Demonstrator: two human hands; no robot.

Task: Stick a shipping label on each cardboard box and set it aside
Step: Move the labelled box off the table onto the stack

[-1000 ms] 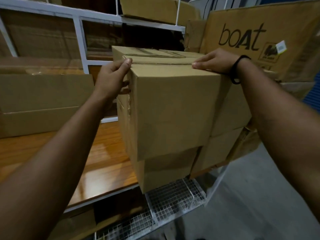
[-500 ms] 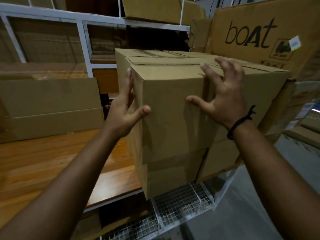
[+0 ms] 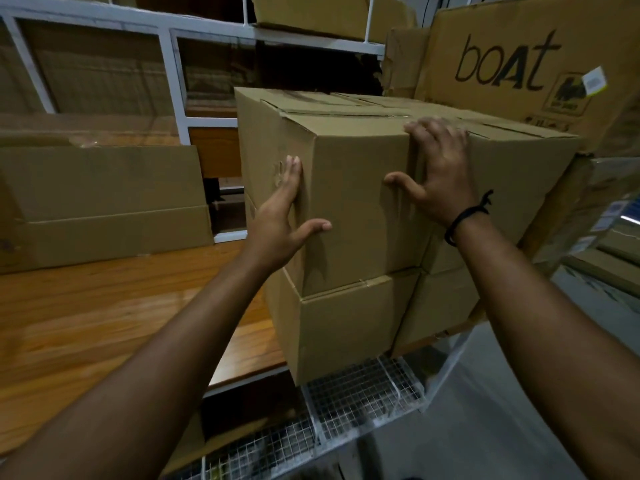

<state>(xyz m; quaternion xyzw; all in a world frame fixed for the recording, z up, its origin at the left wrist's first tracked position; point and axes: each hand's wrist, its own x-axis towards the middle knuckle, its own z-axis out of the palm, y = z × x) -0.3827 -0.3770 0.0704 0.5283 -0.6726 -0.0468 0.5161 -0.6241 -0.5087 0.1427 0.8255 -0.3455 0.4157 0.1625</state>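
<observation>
The left hand (image 3: 280,220) lies flat, fingers straight, against the left side of the top cardboard box (image 3: 353,209), thumb on its front face. The right hand (image 3: 436,174) is spread on the front face, fingertips at the top edge. This box sits on a lower box (image 3: 346,327) at the front right corner of the wooden shelf (image 3: 104,323).

So the plain brown cardboard box (image 3: 356,209) sits upright, flaps shut and taped along the top seam, one vertical corner turned toward the camera. It's stacked pretty squarely on a matching brown cardboard box (image 3: 346,327) at the right end of the wooden shelf (image 3: 104,323), and the bottom one pokes out past the front edge. Another brown two-box stack (image 3: 512,181) butts right up against their right side.
</observation>
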